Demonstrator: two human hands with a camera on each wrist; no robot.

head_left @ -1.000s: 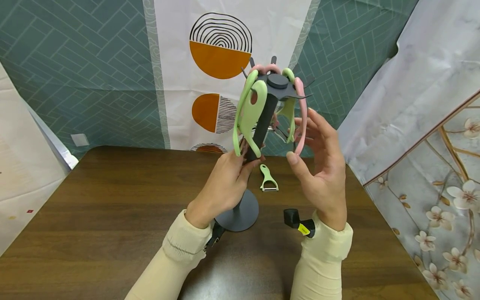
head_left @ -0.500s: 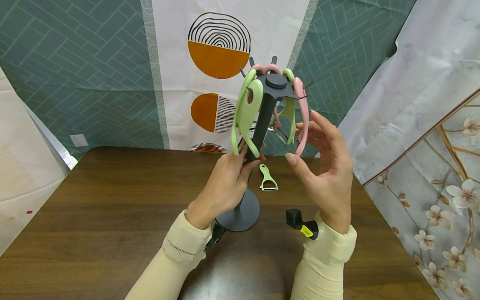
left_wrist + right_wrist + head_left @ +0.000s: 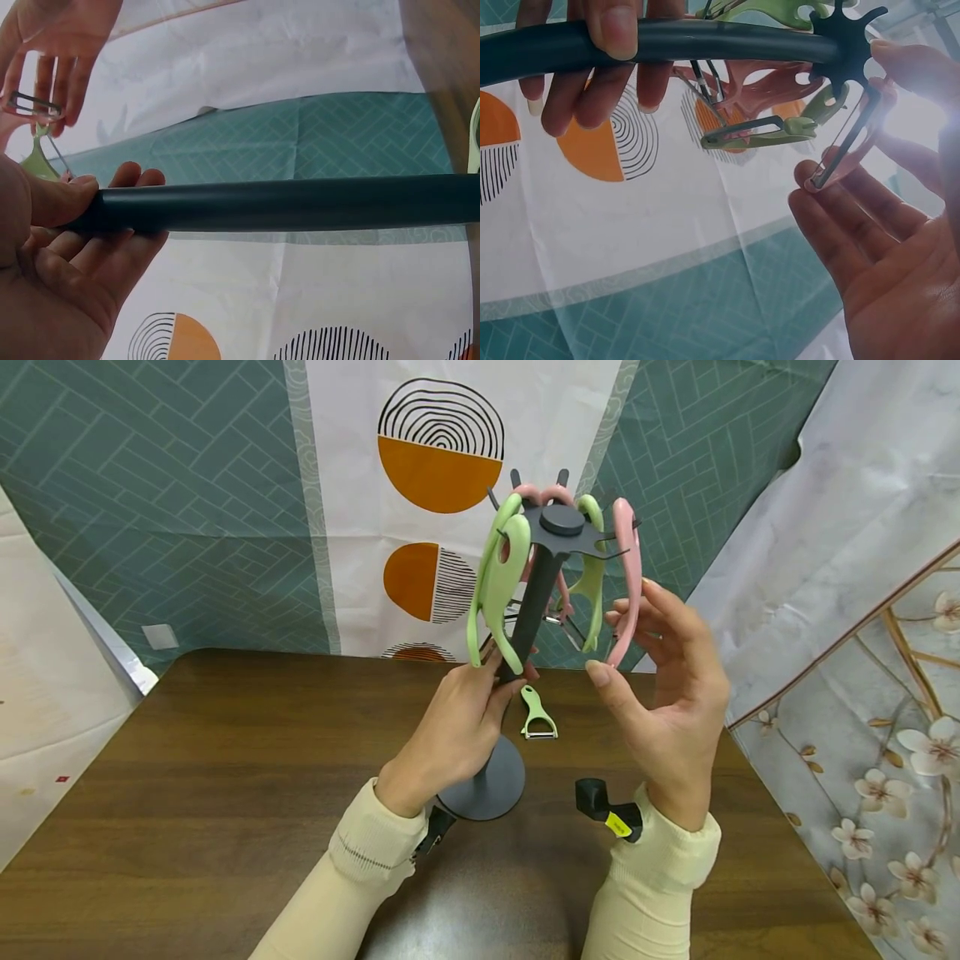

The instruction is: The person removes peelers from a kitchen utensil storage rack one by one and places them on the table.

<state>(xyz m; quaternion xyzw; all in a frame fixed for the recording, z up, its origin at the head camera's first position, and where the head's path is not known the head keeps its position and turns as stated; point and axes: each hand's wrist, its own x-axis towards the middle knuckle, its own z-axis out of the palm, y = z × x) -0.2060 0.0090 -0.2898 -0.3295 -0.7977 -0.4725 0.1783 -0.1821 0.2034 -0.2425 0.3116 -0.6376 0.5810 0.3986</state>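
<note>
My left hand [image 3: 453, 731] grips the dark pole [image 3: 300, 204] of a rotating-style utensil stand, thumb and fingers wrapped round it below the hooked top [image 3: 561, 520]. At the right side of that top, a pink peeler [image 3: 630, 581] hangs by its handle end at a hook, out near the tip. My right hand [image 3: 678, 693] pinches this peeler low down, thumb in front and fingers behind, its blade end partly hidden by them. Green peelers [image 3: 506, 585] hang on the left hooks, another green peeler [image 3: 592, 572] and pink peelers [image 3: 557, 493] hang farther back.
A Y-shaped green peeler [image 3: 535, 714] lies on the brown wooden table [image 3: 225, 793], behind the stand's round base [image 3: 487, 785]. Patterned cloth [image 3: 187, 527] hangs behind the table, and a floral curtain [image 3: 870, 777] borders its right side.
My right hand has moved to the right, drawing the pink peeler outward from the stand's centre. The left hand keeps its grip on the pole, whose top has shifted slightly right.
</note>
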